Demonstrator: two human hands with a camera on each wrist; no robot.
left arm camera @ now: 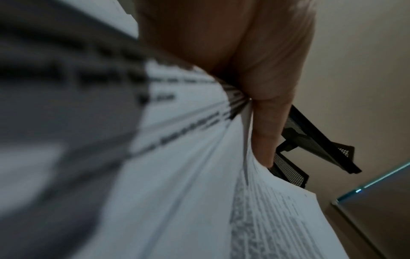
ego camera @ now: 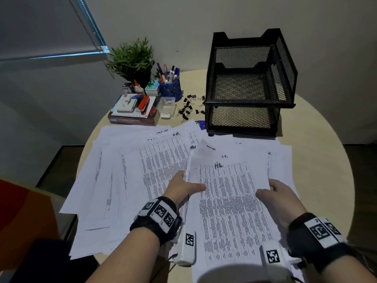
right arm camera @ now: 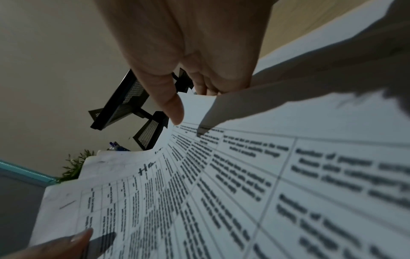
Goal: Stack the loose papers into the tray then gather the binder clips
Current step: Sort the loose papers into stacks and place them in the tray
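Observation:
Both hands hold a sheaf of printed papers just above the table, its top sheet marked "HR". My left hand pinches the sheaf's left edge, thumb on top. My right hand pinches the right edge, thumb on the page. The left wrist view shows fingers against the sheaf's edge. The right wrist view shows my thumb on the page. More loose papers lie fanned over the table. The black mesh two-tier tray stands behind them. Black binder clips lie scattered left of the tray.
At the back left of the round table stand a potted plant, a blue pen cup, a small clear box and a book stack with a red stapler. The table edge curves near on both sides.

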